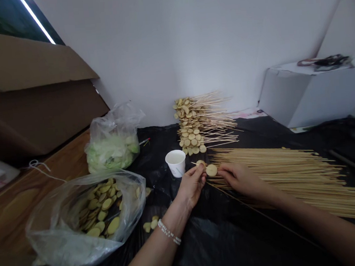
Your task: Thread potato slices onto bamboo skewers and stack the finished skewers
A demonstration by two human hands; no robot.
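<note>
My left hand point(192, 186), with a beaded bracelet at the wrist, pinches a potato slice point(200, 163) on a thin wooden skewer; the tip sticks out to the left. A second potato slice point(212, 170) sits on the same skewer between my hands. My right hand point(239, 178) closes its fingers on the skewer just right of that slice. Beneath and beyond my right hand spreads a bundle of bare skewers point(282, 168). A white paper cup point(176, 163) stands just left of the slices. Behind them lies a stack of filled potato skewers point(191, 127).
A clear plastic bag point(45, 231) of potato slices lies open at left. Behind it stands a tied-looking bag point(112, 144) of pale green pieces. Some loose slices point(151, 223) rest on the black sheet point(207, 240). A cardboard box point(32, 110) and a white box point(313, 93) flank the surface.
</note>
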